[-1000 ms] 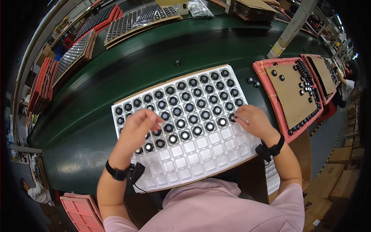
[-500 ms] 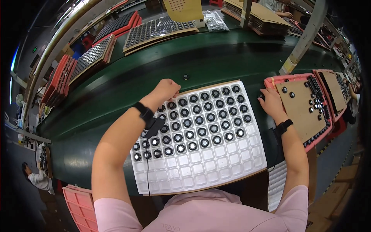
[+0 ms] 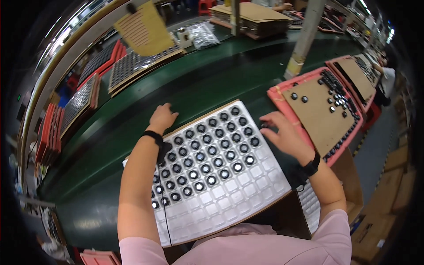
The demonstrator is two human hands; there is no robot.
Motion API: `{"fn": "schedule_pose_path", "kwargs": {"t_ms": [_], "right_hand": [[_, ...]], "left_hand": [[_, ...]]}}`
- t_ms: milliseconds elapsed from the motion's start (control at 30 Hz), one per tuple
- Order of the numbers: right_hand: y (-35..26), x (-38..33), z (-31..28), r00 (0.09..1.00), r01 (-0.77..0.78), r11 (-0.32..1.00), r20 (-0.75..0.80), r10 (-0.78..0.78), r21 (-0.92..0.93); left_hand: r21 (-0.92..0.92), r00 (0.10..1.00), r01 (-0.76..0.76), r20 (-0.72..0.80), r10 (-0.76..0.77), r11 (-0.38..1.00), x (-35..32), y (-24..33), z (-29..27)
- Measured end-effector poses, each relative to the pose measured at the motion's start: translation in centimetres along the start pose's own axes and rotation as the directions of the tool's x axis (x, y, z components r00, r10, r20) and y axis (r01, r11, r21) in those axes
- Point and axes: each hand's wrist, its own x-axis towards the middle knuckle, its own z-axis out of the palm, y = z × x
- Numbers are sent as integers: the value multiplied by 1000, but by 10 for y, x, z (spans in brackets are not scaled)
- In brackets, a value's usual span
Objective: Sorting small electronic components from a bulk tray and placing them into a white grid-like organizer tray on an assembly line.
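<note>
A white pocketed tray (image 3: 247,194) lies on cardboard on the green belt (image 3: 212,84). Its far rows hold small black round parts (image 3: 207,154); its near pockets are bare. My left hand (image 3: 162,117) reaches past the tray's far left corner, fingers curled down onto the belt, and what lies under them is hidden. My right hand (image 3: 282,131) hovers at the tray's right edge with its fingers spread, next to a small dark part (image 3: 263,126). To its right, a brown board on a pink tray (image 3: 316,110) carries loose black parts (image 3: 338,95).
A second pink tray with a board (image 3: 355,73) stands further right, near a person (image 3: 388,77). A pale post (image 3: 304,35) rises behind the belt. Filled trays and red stacks (image 3: 88,92) line the far left. Cardboard sheets (image 3: 251,15) and a plastic bag (image 3: 201,35) lie at the back.
My left hand has left the middle of the tray and reached out to the belt beyond its far left corner. My right hand has shifted to the tray's right edge.
</note>
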Motion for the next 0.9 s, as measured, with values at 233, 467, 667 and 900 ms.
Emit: {"fn": "schedule_pose_path", "kwargs": {"t_ms": [233, 467, 667, 900], "right_hand": [[-51, -71, 14, 973, -228, 821, 162, 167, 523], [-62, -91, 41, 928, -355, 500, 235, 289, 790], [-71, -91, 59, 951, -287, 526, 174, 254, 800], [-90, -89, 86, 980, -198, 620, 156, 123, 759]], "left_hand": [[52, 999, -44, 11, 44, 998, 13, -20, 11], [-345, 960, -218, -246, 136, 913, -30, -23, -20], [-869, 987, -160, -134, 87, 468, -171, 11, -65], [-990, 992, -78, -88, -86, 120, -308, -17, -30]]}}
